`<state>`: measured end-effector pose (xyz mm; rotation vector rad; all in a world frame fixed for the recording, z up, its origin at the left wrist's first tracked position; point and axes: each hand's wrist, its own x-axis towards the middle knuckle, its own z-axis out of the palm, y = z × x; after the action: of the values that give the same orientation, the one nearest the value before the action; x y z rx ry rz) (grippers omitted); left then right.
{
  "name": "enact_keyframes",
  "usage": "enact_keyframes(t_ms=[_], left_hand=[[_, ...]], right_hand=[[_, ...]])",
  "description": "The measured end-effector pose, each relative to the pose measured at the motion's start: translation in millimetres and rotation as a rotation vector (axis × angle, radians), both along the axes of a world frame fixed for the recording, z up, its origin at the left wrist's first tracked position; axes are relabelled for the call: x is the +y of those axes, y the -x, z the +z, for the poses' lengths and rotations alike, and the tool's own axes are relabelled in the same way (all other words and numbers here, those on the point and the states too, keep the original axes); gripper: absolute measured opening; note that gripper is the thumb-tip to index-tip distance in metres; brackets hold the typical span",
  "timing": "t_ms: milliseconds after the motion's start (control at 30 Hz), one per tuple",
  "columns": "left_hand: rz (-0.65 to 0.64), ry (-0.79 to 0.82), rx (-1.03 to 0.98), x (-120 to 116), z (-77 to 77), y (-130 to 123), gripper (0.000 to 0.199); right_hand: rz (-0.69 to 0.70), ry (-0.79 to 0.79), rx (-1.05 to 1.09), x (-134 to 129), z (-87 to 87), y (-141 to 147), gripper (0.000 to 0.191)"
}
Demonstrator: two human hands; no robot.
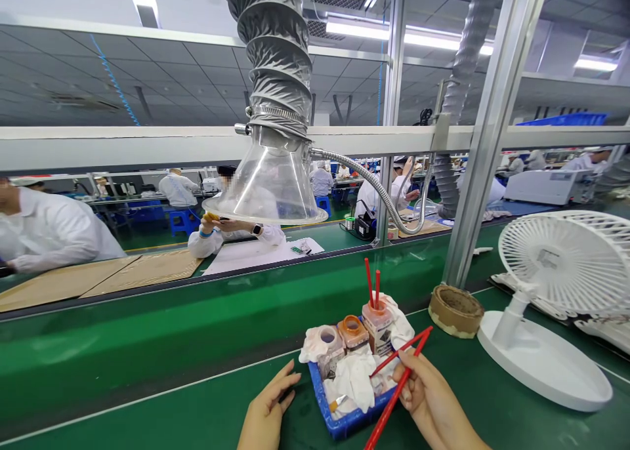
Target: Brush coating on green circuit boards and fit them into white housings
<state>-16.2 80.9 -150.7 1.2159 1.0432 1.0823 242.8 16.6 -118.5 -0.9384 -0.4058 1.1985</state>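
The left hand [268, 407] lies on the green worktop [147, 397] just beside the left edge of the tray, relaxed and partly open, its fingers lightly curled and holding nothing. Right of that hand sits a blue plastic tray [347, 424] lined with crumpled white cloth [354, 381]. Within it, moving toward the right hand, stand a small jar with a pale rim [329, 345], a squat jar with an orange rim [353, 332] and a labelled jar [377, 328] with two thin red sticks [369, 283] upright in it. A small brush with a metal ferrule [339, 403] lies on the cloth, near the tray's front edge. The right hand [428, 397] is closed in a pinch on two longer red sticks [389, 407], gripping them between thumb and fingers around their middle. They cross in the grip, their upper ends held above the tray's right corner and clear of the jars. Further right of that hand rest a brown roll of tape [455, 311] and a white desk fan [556, 266], while a clear fume hood [266, 187] hangs ahead, above the line.
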Motion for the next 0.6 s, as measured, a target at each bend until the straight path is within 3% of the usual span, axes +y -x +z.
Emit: enact_keyframes(t_ms=[200,433,600], left_hand=[[-0.009,-0.035,0.076,-1.6,3.4,-0.7,0.029],[0.041,0.112,-0.147,-1.1,-1.1,0.5,0.051],[0.034,-0.024,-0.033,2.8,-7.2,1.6,0.037]], right_hand=[[-0.002,0.0,0.003,1.6,0.0,0.1,0.042],[0.007,0.001,-0.001,-0.5,1.2,0.0,0.043],[0.013,0.009,-0.008,-0.4,1.3,-0.3,0.044]])
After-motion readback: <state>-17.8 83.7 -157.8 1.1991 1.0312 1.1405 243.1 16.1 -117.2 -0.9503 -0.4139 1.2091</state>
